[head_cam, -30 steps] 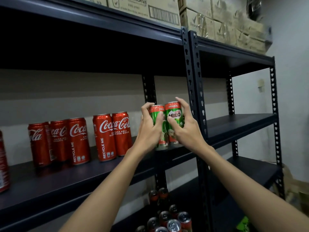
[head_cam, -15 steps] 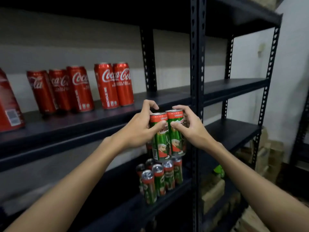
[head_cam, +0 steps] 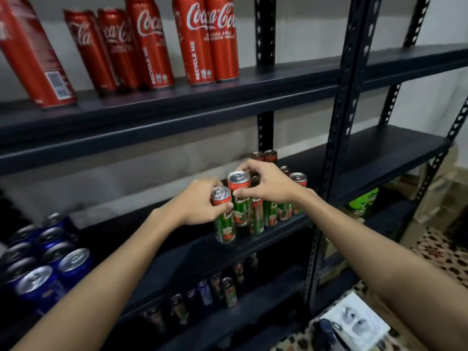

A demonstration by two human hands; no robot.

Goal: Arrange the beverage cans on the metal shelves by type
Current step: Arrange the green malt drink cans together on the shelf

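Observation:
My left hand [head_cam: 200,206] grips a green Milo can [head_cam: 224,224] near its top, its base close to the middle shelf [head_cam: 177,254]. Beside it, my right hand [head_cam: 268,183] pinches the top of a second Milo can [head_cam: 239,206], held slightly higher. Right behind them stand several more Milo cans [head_cam: 281,209] on the same shelf. Red Coca-Cola cans [head_cam: 210,41] line the upper shelf [head_cam: 177,102]. Blue cans [head_cam: 50,259] are grouped at the left end of the middle shelf.
Dark perforated uprights [head_cam: 336,138] split the rack into two bays; the right bay's shelves [head_cam: 395,145] are bare. Mixed cans [head_cam: 217,290] stand on the lowest shelf. Cardboard boxes [head_cam: 435,193] and a patterned floor [head_cam: 435,254] lie at the right.
Both hands carried the two Milo cans down from the Coca-Cola shelf level to the middle shelf, beside the other Milo cans. The view tilted downward.

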